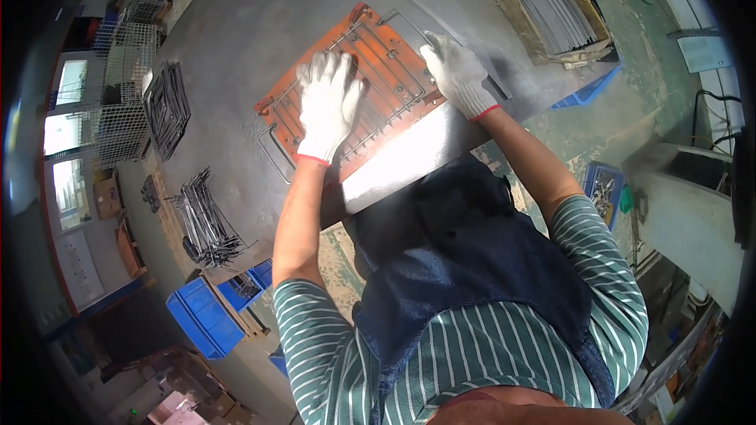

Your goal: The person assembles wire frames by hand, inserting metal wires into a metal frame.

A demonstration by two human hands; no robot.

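1. An orange jig plate [390, 59] is lying flat on a grey metal worktable [260, 8], near the edge closest to the person, turned at a slant to that edge.
2. Bent wire frames [386, 83] are sitting on the plate in rows; one looped end [272, 153] is sticking out past the plate's lower left edge.
3. The left hand [329, 102], in a white glove with a red cuff, is pressing flat on the wires over the plate's lower left part, fingers spread and clasping nothing.
4. The right hand [458, 75], gloved the same way, is resting on the plate's right end with its fingers curled down over a wire there; whether it is truly gripping that wire is not clear.
5. A thin, long metal rod [417, 1] is lying on the table just beyond the right hand.
6. A pile of dark wire pieces [167, 106] is lying further left on the table, and a second loose bundle [206, 220] is sitting near the table's lower left corner.
7. A wooden crate of long grey strips [547, 4] is standing at the table's far right.
8. Blue plastic bins [209, 315] are standing on the floor below the left corner, and wire mesh baskets [122, 94] are stacked beyond the table's left side.
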